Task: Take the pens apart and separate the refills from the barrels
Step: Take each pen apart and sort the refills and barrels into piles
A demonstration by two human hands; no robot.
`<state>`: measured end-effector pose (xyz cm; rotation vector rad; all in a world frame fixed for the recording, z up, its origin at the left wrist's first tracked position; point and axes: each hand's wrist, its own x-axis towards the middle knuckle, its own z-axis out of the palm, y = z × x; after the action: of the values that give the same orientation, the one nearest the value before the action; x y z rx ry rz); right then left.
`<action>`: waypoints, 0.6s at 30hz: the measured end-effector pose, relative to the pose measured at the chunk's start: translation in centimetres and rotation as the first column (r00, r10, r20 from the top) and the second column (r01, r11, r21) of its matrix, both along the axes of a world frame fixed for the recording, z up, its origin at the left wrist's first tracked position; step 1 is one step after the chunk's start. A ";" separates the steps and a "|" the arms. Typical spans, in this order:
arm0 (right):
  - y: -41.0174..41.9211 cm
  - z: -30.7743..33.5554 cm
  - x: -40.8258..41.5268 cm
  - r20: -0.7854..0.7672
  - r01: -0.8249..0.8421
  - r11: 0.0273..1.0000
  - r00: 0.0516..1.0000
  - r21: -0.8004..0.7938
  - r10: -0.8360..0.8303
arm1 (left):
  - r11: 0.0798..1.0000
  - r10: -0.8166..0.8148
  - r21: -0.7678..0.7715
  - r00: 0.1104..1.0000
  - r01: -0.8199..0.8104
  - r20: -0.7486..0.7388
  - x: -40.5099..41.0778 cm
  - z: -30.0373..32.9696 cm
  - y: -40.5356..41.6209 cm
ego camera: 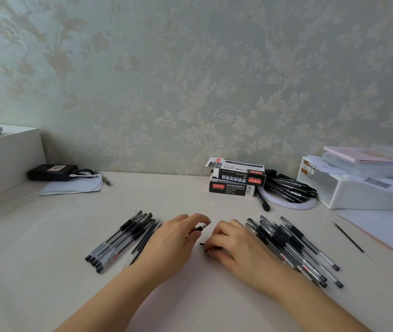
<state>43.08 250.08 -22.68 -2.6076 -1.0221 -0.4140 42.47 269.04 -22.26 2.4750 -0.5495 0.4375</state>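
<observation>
Nearest the person, on the pale worktop (190, 295), both forearms are reaching forward and the two hands are meeting over one pen. Her left hand (174, 240) is pinching the pen's tip section (202, 227) between thumb and forefinger, the metal point poking out toward the right. Just right of that tip section, the right hand (233, 245) is curling shut around something dark, only a short black end (202, 244) showing at its knuckles; whether that is the barrel or the refill I cannot tell.

Left of the tip section, a tidy row of pens (119, 240) is lying with loose refills (146, 238) alongside. Right of it, an untidy pile of pens (293, 248) is waiting, partly under the right wrist. Farther right, a single thin refill (348, 237) is lying well apart.

Beyond the tip section, two pen boxes (235, 179) are sitting stacked by the wall, with black markers (289, 186) beside them.

The likely trouble: the small tip slipping from the pinch and rolling into either heap, or the right wrist nudging the pile toward the edge.
</observation>
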 end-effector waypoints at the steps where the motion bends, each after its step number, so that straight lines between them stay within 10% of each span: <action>1: 0.0 -0.1 0.0 -0.007 0.000 1.000 1.000 0.021 0.000 | 1.000 -0.001 0.003 1.000 0.001 0.000 0.0 0.0 0.0; 9: 0.2 -0.3 0.2 -0.128 0.168 0.939 0.983 0.301 -0.135 | 0.993 -0.009 -0.121 0.999 0.014 0.038 0.1 0.1 -0.1; 14: 0.9 0.4 -0.4 -0.606 0.428 0.592 0.784 0.683 0.132 | 0.984 -0.068 -0.163 0.995 0.079 0.073 -0.2 0.2 -0.6; 18: 1.4 0.4 -0.8 -0.667 0.545 0.388 0.648 0.743 0.368 | 0.981 -0.099 -0.162 0.992 0.111 0.083 -0.4 0.3 -0.8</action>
<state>42.29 251.48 -22.30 -1.4287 -0.1276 0.1487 42.07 268.24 -21.97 2.2668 -0.6441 0.5136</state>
